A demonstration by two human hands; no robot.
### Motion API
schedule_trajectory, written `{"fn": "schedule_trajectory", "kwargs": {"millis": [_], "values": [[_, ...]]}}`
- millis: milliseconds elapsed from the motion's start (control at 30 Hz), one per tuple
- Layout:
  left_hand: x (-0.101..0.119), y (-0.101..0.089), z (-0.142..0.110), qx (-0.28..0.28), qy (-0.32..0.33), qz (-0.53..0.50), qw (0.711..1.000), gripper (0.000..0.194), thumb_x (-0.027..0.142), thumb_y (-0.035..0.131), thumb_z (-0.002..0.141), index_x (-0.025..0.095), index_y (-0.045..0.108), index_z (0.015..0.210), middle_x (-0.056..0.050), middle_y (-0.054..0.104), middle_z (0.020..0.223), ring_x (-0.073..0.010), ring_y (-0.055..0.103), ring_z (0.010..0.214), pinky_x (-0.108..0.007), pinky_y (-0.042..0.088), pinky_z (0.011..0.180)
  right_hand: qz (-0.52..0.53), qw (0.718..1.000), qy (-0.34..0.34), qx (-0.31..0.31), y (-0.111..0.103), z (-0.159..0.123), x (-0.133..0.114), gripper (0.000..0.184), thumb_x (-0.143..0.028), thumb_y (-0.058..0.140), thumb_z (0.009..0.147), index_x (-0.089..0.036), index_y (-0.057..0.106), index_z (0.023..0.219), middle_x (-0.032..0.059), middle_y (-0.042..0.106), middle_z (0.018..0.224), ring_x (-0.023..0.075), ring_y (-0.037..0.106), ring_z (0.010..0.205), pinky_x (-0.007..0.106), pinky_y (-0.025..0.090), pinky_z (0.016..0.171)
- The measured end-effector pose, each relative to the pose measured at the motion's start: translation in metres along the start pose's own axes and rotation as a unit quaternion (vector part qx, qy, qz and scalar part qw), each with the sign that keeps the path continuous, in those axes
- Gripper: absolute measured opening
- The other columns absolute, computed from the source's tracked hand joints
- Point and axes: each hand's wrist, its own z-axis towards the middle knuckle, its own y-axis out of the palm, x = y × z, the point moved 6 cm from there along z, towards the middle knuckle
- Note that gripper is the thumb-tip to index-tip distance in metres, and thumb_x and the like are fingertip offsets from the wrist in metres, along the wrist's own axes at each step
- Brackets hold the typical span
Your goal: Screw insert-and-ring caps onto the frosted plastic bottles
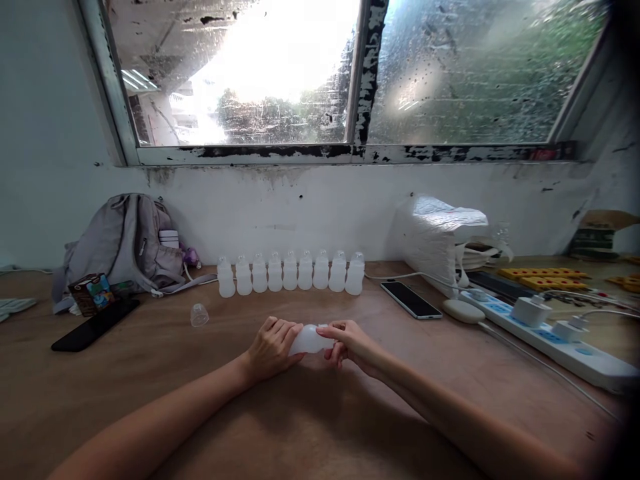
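A small white plastic bottle [307, 340] lies sideways between both hands, just above the wooden table [320, 427]. My left hand [273, 348] wraps its fingers round the bottle's body. My right hand [350, 345] pinches the bottle's other end, fingers closed on it. A loose clear cap [199, 315] stands on the table to the left. Behind my hands, a row of several capped white bottles [290, 273] stands along the wall.
A grey backpack [125, 247] leans at the back left, with a small carton [91, 293] and a black phone [95, 325] in front. Another phone [411, 299] lies right of the row. A plastic bag [433, 233], a power strip [550, 333] with chargers and cables fill the right.
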Motion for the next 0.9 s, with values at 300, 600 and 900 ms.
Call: {"fn": "schedule_trajectory", "kwargs": {"millis": [300, 600, 900], "values": [[-0.026, 0.023, -0.003, -0.054, -0.13, -0.157, 0.977, 0.046, 0.048, 0.046, 0.078, 0.016, 0.042, 0.11, -0.008, 0.055, 0.103, -0.0211, 0.052, 0.093, -0.034, 0.041, 0.081, 0.063, 0.998, -0.03, 0.007, 0.0, 0.013, 0.01, 0.032, -0.045, 0.057, 0.073, -0.015, 0.049, 0.08, 0.0018, 0.059, 0.061, 0.0094, 0.055, 0.043, 0.018, 0.043, 0.037], [-0.031, 0.048, -0.01, -0.226, -0.175, -0.238, 0.928, 0.041, 0.044, 0.026, 0.087, 0.014, 0.046, 0.105, -0.011, 0.056, 0.102, -0.0231, 0.05, 0.097, -0.039, 0.037, 0.086, 0.082, 0.989, -0.113, -0.053, 0.011, 0.01, 0.004, 0.052, -0.026, 0.068, 0.064, -0.022, 0.047, 0.111, 0.0012, 0.052, 0.083, 0.0128, 0.056, 0.069, 0.02, 0.049, 0.047], [-0.024, 0.041, -0.005, -0.166, -0.097, -0.225, 0.955, 0.038, 0.041, 0.033, 0.086, 0.017, 0.05, 0.11, -0.009, 0.053, 0.114, -0.0207, 0.045, 0.108, -0.036, 0.037, 0.089, -0.172, 0.966, -0.187, 0.036, 0.002, 0.022, 0.015, 0.046, -0.039, 0.065, 0.064, -0.016, 0.054, 0.103, -0.0016, 0.047, 0.072, 0.0069, 0.045, 0.05, 0.02, 0.04, 0.044]]}}
